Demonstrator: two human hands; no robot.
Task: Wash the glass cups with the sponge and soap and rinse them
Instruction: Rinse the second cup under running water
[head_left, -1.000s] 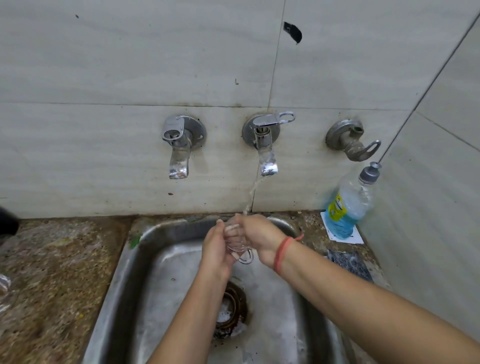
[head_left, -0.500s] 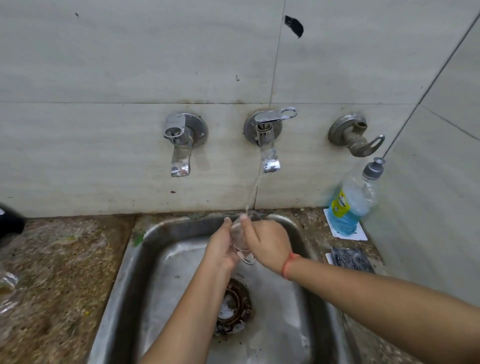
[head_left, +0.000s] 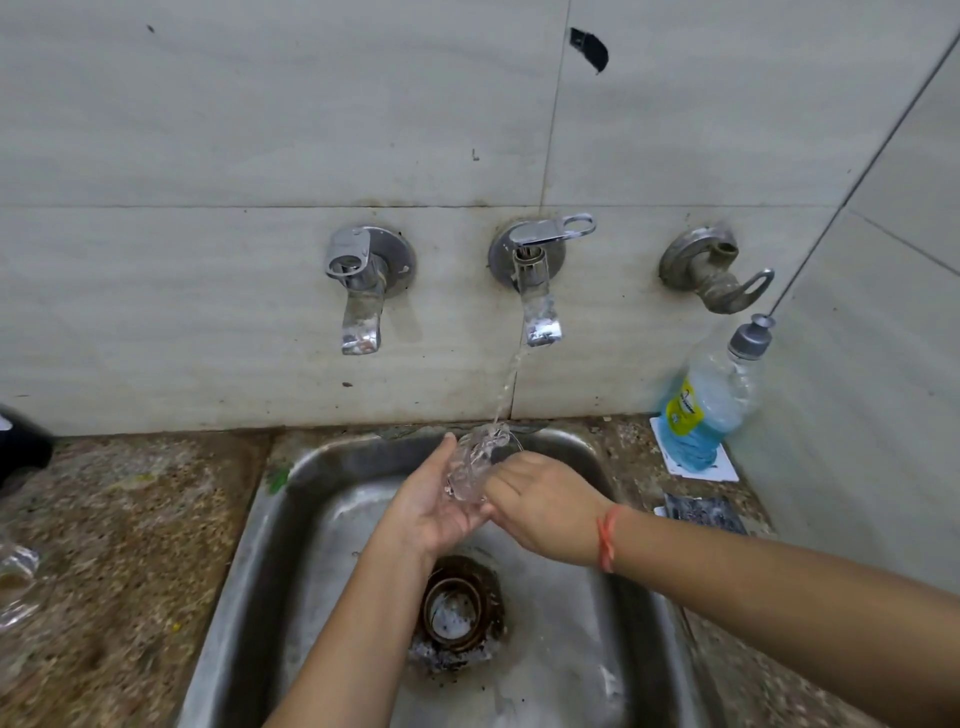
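Head view looks down on a steel sink (head_left: 249, 545) set in a speckled stone tabletop (head_left: 130, 519) against a tiled wall. Three taps are mounted on the wall. The middle tap (head_left: 537, 291) is running; its stream (head_left: 506, 384) falls at a slight slant onto the glass cup (head_left: 475, 467).

The glass cup is held over the rear half of the sink, above and behind the drain (head_left: 457, 608), directly under the stream. It is tilted, with its rim toward the wall. Water splashes around the rim.

Left hand (head_left: 431, 509) is palm up and partly curled, cradling the cup's left side and base, fingertips reaching up beside the rim. Right hand (head_left: 545, 504) is curled against the cup's right side with its fingers (head_left: 511, 465) bent at the rim; whether they reach inside the glass cannot be told. An orange thread band (head_left: 607, 538) circles the right wrist.

Soap bottle (head_left: 714, 400), holding blue liquid, stands tilted in the right rear corner of the tabletop on a white card (head_left: 722, 470). A dark scrub pad (head_left: 701, 512) lies nearer, beside the sink's right rim. Clear glassware (head_left: 15, 587) shows blurred at the left edge.
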